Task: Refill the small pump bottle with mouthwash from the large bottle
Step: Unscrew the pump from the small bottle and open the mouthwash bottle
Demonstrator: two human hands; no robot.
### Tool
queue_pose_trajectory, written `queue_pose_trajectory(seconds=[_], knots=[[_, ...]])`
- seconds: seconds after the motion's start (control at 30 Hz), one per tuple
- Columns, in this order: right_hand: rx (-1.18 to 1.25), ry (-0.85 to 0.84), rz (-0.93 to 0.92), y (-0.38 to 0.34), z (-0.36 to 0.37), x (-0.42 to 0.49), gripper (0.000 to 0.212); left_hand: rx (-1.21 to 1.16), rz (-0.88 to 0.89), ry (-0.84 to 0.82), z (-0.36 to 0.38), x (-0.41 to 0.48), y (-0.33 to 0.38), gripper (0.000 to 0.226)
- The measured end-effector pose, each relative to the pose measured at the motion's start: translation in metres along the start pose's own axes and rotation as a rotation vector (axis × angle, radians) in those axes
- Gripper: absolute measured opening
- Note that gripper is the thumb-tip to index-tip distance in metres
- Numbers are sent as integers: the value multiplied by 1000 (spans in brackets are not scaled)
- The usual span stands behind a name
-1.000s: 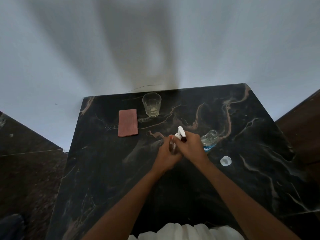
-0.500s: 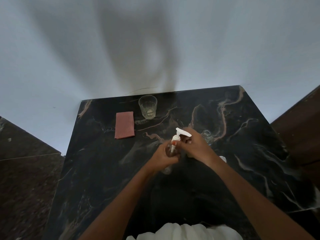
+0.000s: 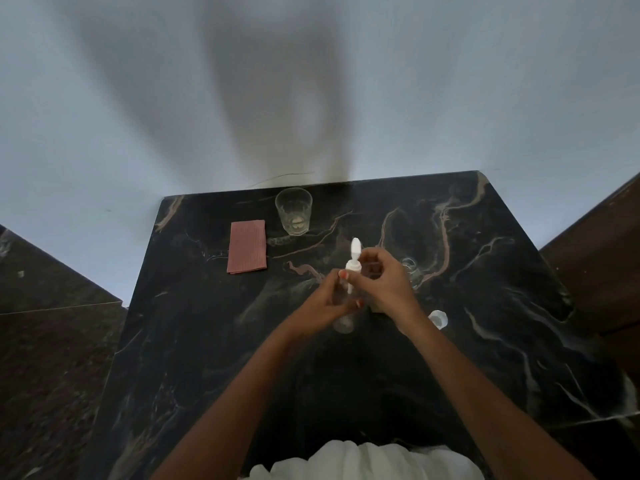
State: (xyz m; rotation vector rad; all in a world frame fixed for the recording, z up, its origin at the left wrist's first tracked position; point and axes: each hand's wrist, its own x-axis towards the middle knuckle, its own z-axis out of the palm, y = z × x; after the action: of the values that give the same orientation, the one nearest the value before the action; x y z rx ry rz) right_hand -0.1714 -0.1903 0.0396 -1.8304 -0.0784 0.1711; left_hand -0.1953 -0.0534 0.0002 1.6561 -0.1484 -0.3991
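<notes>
At the middle of the black marble table (image 3: pixel 194 341) with pale pinkish veins, seen from the head camera, we find both hands meeting over the small clear plastic pump bottle (image 3: pixel 343 323). The left hand (image 3: pixel 320 304) is curled round the bottle's body and holds it off the tabletop, tilted slightly, its base towards us. The right hand (image 3: pixel 385 284) pinches the white pump head (image 3: pixel 354 259) at its collar, thumb and forefinger closed on it, and the nozzle points away from us. A thin white tube runs down from the collar into the clear body. Whether the collar is seated on the neck we cannot tell.

Just behind the right hand stands the large clear bottle (image 3: pixel 410 268). Only its open neck and a bit of shoulder show, the rest being hidden by the knuckles. A small white cap (image 3: pixel 438 319) lies on the marble beside the right wrist.

Farther back, near the table's far edge, stands a clear drinking glass (image 3: pixel 293 216), upright. Just to its left lies a folded pink ribbed cloth (image 3: pixel 247 246), flat on the stone. Beyond the table rises a pale wall (image 3: pixel 104 98) crossed by soft shadows, and at the bottom edge we see a fold of white garment (image 3: pixel 363 460).
</notes>
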Motion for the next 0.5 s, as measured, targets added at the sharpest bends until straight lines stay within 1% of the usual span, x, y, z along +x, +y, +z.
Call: queue_pose_trajectory(seconds=[0.07, 0.13, 0.23, 0.3, 0.43, 0.5], knots=[[-24, 37, 6, 2, 2, 1, 30, 141, 51, 58, -1, 0, -2, 46], [-8, 47, 23, 2, 3, 1, 32, 182, 90, 94, -4, 0, -3, 46], [110, 34, 52, 2, 2, 1, 37, 103, 68, 126, -9, -2, -6, 41], [183, 23, 79, 1, 1, 0, 38, 65, 54, 163, -10, -3, -8, 41], [227, 38, 77, 0, -1, -1, 38, 34, 48, 188, -8, -5, -10, 46], [263, 20, 59, -1, -1, -3, 39, 27, 44, 210, -8, -6, -11, 47]])
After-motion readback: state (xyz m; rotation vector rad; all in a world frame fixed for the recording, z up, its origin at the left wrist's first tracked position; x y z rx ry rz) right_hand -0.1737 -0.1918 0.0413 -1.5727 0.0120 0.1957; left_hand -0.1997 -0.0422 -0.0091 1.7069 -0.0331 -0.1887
